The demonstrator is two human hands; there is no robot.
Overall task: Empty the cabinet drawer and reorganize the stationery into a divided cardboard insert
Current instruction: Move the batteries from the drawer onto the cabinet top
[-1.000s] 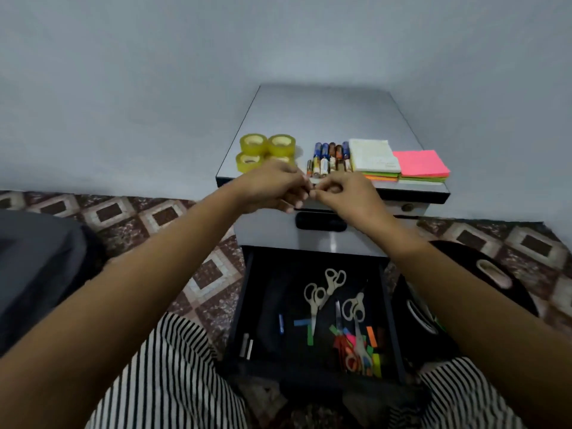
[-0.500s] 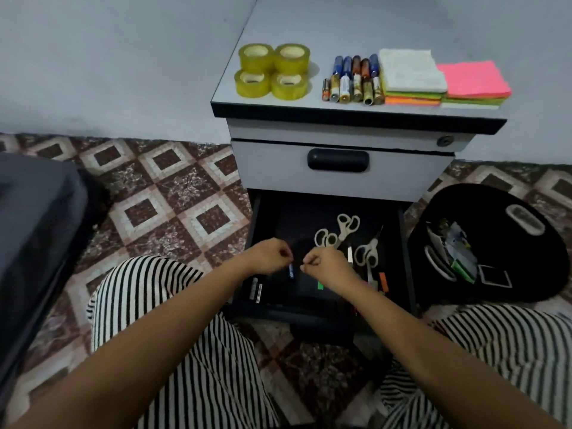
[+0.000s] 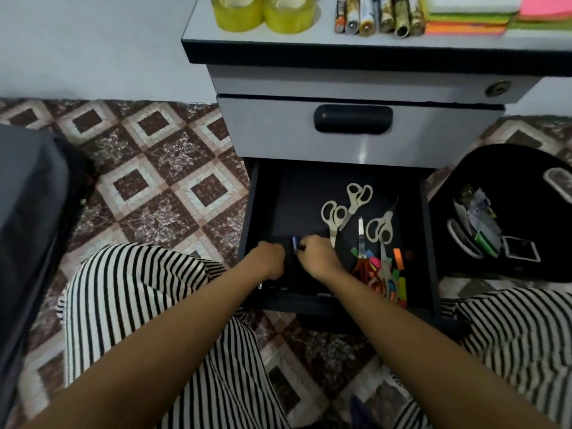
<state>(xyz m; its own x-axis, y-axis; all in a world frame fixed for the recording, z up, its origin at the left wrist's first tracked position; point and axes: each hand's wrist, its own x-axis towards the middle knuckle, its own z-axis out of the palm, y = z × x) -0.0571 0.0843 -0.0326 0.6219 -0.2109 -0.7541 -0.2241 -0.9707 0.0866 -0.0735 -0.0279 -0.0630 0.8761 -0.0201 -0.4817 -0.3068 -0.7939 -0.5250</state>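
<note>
The cabinet's bottom drawer (image 3: pixel 431 243) stands pulled out, black inside. Both my hands reach into its front left part. My right hand (image 3: pixel 318 258) pinches a small blue item (image 3: pixel 294 243) with its fingertips. Just left of that, my left hand (image 3: pixel 270 258) is curled knuckles-up; what lies under its fingers is hidden. Three white-handled scissors (image 3: pixel 332 215) lie in the drawer's middle and right. Orange-handled scissors (image 3: pixel 362 269) and loose coloured paper strips (image 3: pixel 398 258) sit at the front right. No cardboard insert is in view.
On the cabinet top stand yellow tape rolls (image 3: pixel 238 10), several batteries (image 3: pixel 380 17) and sticky-note pads (image 3: pixel 464 23). The upper drawer, with a black handle (image 3: pixel 353 119), is closed. A black bin (image 3: pixel 526 168) holding paper scraps is at the right, a dark bulky object (image 3: pixel 28 212) at the left.
Both hands came down from the batteries on the cabinet top into the open drawer. My view tilted downward. The right hand now touches the blue item.
</note>
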